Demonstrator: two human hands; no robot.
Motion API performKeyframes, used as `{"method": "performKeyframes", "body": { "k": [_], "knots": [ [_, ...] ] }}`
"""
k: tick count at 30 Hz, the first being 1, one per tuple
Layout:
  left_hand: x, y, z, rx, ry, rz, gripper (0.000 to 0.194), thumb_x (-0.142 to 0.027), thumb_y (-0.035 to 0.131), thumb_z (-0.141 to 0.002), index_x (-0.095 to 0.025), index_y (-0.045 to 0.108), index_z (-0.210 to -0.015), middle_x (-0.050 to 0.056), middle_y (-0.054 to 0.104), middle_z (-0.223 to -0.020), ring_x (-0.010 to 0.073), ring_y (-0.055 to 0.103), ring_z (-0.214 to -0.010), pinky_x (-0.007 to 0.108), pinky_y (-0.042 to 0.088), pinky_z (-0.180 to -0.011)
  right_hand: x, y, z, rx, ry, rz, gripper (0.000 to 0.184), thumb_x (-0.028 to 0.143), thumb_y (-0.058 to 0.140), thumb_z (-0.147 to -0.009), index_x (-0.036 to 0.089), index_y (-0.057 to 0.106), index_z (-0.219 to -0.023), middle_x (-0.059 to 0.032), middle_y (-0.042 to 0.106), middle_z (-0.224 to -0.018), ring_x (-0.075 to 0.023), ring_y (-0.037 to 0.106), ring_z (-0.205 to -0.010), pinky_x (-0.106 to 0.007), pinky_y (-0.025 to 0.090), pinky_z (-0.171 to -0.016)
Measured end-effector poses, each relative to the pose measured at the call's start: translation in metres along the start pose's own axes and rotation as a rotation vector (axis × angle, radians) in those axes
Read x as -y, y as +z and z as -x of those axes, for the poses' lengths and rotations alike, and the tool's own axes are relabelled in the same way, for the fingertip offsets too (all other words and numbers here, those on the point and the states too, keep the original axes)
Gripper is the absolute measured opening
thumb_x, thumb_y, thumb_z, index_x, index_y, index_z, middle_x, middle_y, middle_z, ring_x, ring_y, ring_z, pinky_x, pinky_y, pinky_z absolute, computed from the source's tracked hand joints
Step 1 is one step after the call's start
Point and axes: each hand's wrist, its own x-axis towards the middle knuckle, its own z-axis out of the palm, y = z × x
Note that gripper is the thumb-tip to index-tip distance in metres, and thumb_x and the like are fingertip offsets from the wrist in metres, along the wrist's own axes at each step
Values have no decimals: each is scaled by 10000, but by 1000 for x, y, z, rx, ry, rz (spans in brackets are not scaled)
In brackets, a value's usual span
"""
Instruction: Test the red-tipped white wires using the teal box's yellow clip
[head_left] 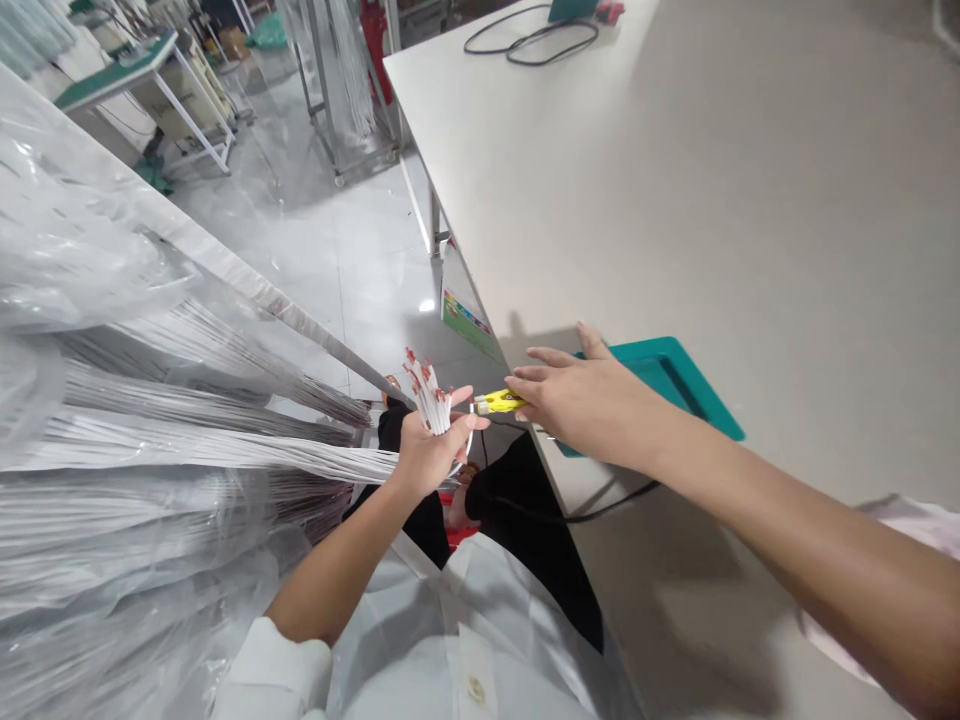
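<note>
My left hand [427, 450] is closed round a bundle of thin white wires [429, 392] with small red tips that stick up above the fist. The wires run back to the left into a large sheaf under clear plastic [150, 440]. My right hand [581, 395] reaches left over the table edge, fingers curled on a small yellow tool [499, 402] that points toward the wire bundle. A black cable [600, 510] trails from near the tool along the table edge.
A teal tray [675, 385] lies on the pale table [712, 200] under my right wrist. Coiled black cable [532, 40] sits at the table's far end. Racks and a green-topped bench [120, 75] stand on the floor beyond.
</note>
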Motion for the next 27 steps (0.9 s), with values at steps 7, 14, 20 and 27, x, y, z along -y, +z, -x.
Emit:
{"method": "performKeyframes", "body": {
  "k": [7, 14, 20, 27],
  "knots": [
    [2, 5, -3, -16, -57, -44, 518, -262, 642, -702, -75, 568, -1180, 79, 711, -753, 32, 422, -370, 193, 365, -392, -7, 4, -6, -32, 22, -162, 262, 294, 523, -819, 217, 547, -570, -37, 625, -576, -283, 628, -821, -637, 175, -1001],
    [4, 5, -6, -37, -66, -96, 458, -244, 654, -684, -104, 617, -1119, 62, 707, -762, 37, 442, -375, 193, 382, -389, 3, -6, -1, 11, 62, -7, 143, 336, 590, -791, 198, 625, -807, -93, 680, -738, -315, 608, -893, -620, 219, -990],
    [2, 3, -4, -58, -75, -95, 339, -229, 662, -659, -146, 688, -987, 55, 698, -765, 31, 447, -365, 186, 365, -382, 7, -5, 1, 33, 85, 122, 387, 358, 631, -762, 145, 588, -1082, -131, 694, -883, -323, 592, -980, -580, 263, -987],
    [1, -9, 6, -54, -10, -113, 462, -284, 628, -712, -110, 605, -1139, 54, 706, -743, 33, 421, -368, 192, 369, -402, 13, -11, 4, -81, 48, -78, 489, 517, 550, -782, 139, 600, -1087, -123, 683, -993, -303, 593, -1002, -565, 318, -970]
  ]
}}
